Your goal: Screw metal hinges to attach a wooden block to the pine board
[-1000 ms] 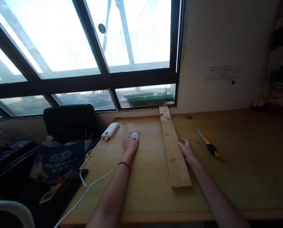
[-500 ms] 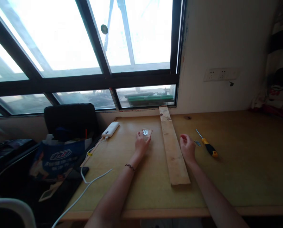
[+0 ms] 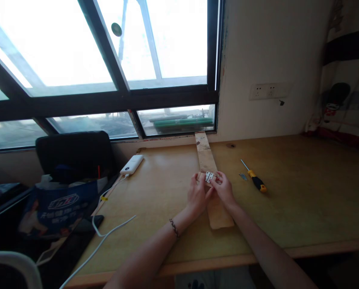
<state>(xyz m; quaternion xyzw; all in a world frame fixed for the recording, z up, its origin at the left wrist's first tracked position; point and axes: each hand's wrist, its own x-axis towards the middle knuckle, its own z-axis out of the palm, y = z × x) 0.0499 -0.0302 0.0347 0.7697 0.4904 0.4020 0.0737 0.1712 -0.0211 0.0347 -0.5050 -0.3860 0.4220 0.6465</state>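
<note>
A small silver metal hinge (image 3: 209, 177) with holes lies against a small piece of light wood (image 3: 201, 177). Both are held together over the long wooden plank (image 3: 208, 160). My left hand (image 3: 197, 196) grips them from the left, fingers closed. From the right, my right hand (image 3: 224, 190) pinches the hinge side with thumb and fingers. The two hands meet above the plank and cover its middle. Whether the hinge is fastened to the small wood cannot be made out.
To the right lie several screws (image 3: 243, 176) and a yellow-and-black screwdriver (image 3: 254, 176). A white power bank (image 3: 131, 164) with a white cable (image 3: 115, 233) is at the table's left edge. Beyond that edge, a blue bag (image 3: 59, 204) rests on a black chair (image 3: 74, 154).
My left hand has carried the hinge and small wood rightward over the plank. My right hand has moved left from beside the plank and taken hold too. The view has shifted slightly right.
</note>
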